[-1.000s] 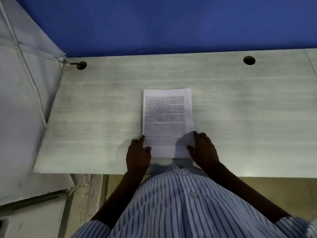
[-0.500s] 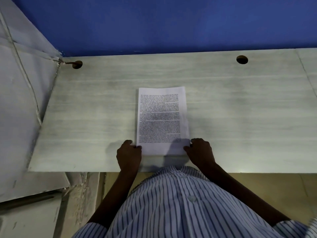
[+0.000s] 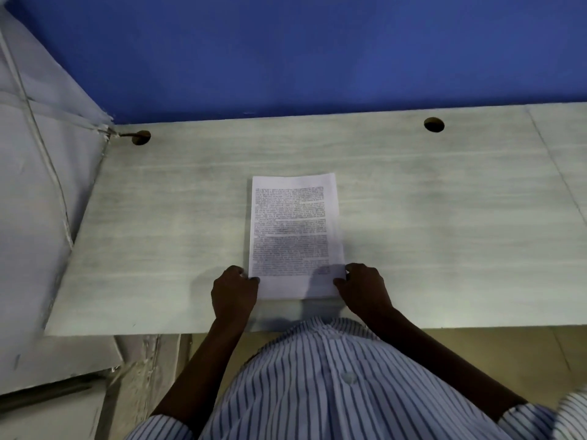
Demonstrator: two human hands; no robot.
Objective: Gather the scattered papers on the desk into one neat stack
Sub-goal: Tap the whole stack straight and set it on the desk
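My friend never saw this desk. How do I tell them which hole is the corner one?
Find the pale desk under the blue wall. Two round holes sit near its far edge; go to the left hole, beside the desk's far left corner. A thin brown cord reaches into it, and the right hole has none.

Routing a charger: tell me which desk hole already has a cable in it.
The hole at the desk's far left corner: a thin cable runs into it. The other hole, toward the right, shows none.
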